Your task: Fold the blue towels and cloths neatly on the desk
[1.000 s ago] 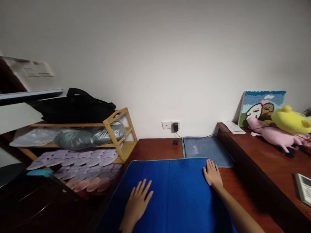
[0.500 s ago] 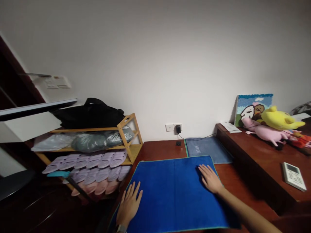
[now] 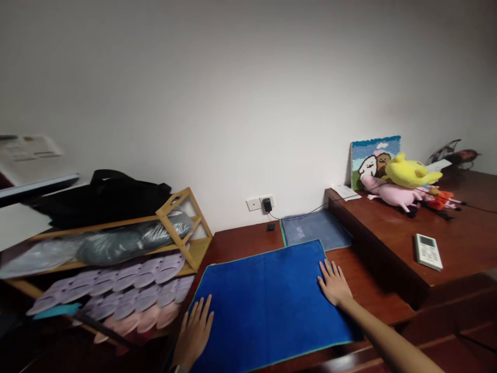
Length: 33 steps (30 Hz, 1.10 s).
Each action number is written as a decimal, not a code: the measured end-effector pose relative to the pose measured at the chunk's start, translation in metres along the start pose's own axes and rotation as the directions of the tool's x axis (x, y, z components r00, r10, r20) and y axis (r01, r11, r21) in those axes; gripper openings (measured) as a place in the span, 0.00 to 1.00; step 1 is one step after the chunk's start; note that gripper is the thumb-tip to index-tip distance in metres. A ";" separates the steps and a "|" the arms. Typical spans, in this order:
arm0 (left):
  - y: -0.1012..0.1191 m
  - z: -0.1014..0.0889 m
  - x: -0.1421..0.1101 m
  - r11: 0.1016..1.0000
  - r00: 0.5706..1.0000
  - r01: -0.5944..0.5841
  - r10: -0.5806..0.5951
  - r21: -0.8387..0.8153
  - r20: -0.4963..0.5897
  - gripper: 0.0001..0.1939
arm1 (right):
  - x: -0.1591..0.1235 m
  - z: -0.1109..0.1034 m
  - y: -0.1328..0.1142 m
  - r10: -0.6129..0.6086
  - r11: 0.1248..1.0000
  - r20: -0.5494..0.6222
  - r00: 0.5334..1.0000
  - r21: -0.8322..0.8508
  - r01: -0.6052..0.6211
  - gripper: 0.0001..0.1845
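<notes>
- The blue cloth (image 3: 267,305) lies spread on the table (image 3: 240,238), its far right corner meeting the grey-blue cloth (image 3: 318,230)
- Our left hand (image 3: 193,334) rests at the blue cloth's left edge, palm down, fingers spread and gripping nothing
- Our right hand (image 3: 334,284) is by its right edge, fingers likewise extended and pinching no fabric
- If we press unevenly or draw our palms inward, we could raise a ridge across the middle
- Too strong a sweep to the left or toward us might carry the hem over the table's edge, where its own weight could pull it askew
- Pushing away from us could ruck up the grey-blue cloth, since the two meet at that corner
- The black cord (image 3: 306,215) crosses the grey-blue cloth's far side, so a shove there might tug at the plug (image 3: 267,205)
</notes>
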<state>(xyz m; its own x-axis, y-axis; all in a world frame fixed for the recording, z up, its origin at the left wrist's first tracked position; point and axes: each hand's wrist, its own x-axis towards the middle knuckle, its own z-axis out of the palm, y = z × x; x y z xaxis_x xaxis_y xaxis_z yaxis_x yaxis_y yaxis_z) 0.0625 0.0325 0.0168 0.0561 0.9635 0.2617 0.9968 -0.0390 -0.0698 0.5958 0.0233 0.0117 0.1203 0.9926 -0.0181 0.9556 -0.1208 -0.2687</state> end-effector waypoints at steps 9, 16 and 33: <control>0.291 -0.047 0.028 0.834 0.887 -0.390 0.454 -0.390 0.084 0.32 | 0.002 -0.003 0.002 -0.007 1.000 0.030 1.000 0.014 0.007 0.39; 0.343 -0.028 -0.012 0.809 0.868 -0.358 0.472 -0.466 0.154 0.33 | 0.002 -0.002 0.003 -0.010 1.000 0.039 0.999 -0.025 0.011 0.39; 0.044 -0.019 -0.064 0.984 0.979 0.179 -0.176 -0.024 0.098 0.35 | -0.005 -0.009 0.001 0.049 0.995 0.103 0.993 -0.097 -0.039 0.38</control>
<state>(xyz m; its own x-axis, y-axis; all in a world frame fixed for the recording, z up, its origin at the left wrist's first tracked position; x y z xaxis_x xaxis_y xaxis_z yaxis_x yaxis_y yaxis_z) 0.1042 -0.0361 0.0155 -0.1260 0.9767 0.1738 0.9918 0.1277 0.0014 0.5983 0.0177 0.0207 0.1385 0.9818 -0.1302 0.9718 -0.1600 -0.1733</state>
